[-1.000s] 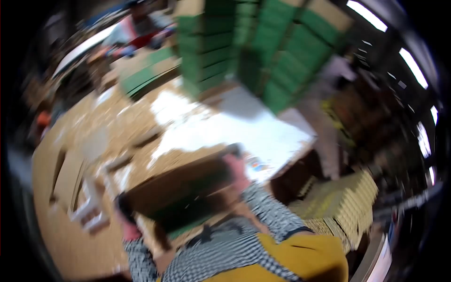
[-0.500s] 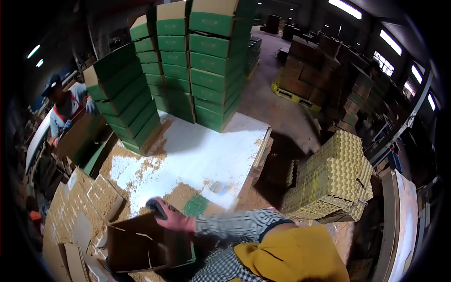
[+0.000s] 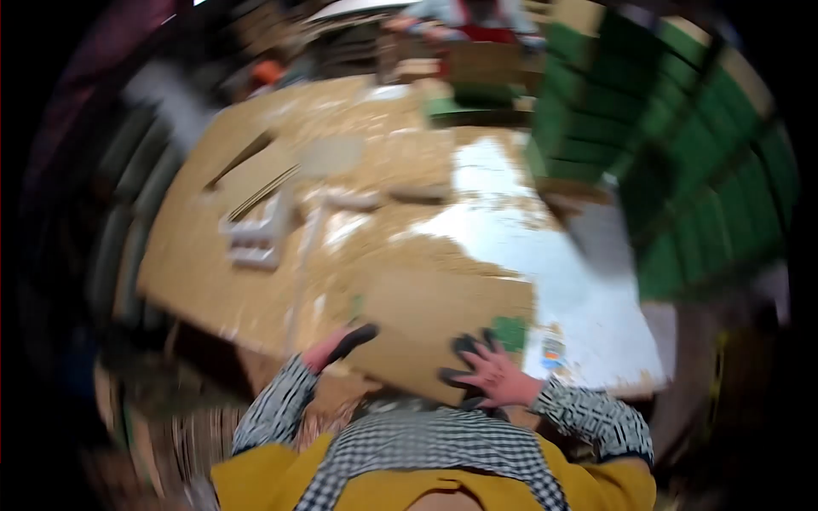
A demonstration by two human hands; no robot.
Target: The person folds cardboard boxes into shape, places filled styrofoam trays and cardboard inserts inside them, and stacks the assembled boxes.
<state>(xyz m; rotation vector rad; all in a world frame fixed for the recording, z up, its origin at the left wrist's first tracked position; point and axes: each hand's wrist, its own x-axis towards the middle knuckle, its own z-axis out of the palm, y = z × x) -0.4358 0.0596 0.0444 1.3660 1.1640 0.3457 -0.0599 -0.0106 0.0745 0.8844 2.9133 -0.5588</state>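
Note:
A flat brown cardboard piece [image 3: 426, 315] with a green patch lies on the near side of the worktable, in front of my body. At its left edge is my left hand [image 3: 339, 344], in a pink glove with dark fingertips, thumb and fingers not clearly separated. My right hand [image 3: 492, 375], gloved the same way, rests at the near right part of the cardboard with its fingers spread. Both forearms wear patterned sleeves.
Tall stacks of green boxes [image 3: 588, 111] stand at the right rear. Across the table [image 3: 187, 247], a person [image 3: 477, 17] is behind a brown and green box [image 3: 486, 72]. A white foam piece [image 3: 260, 234] and cardboard sheets [image 3: 256, 175] lie at the left, amid scattered brown grains.
The view has swung left and down. The open box that was near my hands is out of sight; flat cardboard now lies there. My left hand has come into view, and my right hand's fingers have spread.

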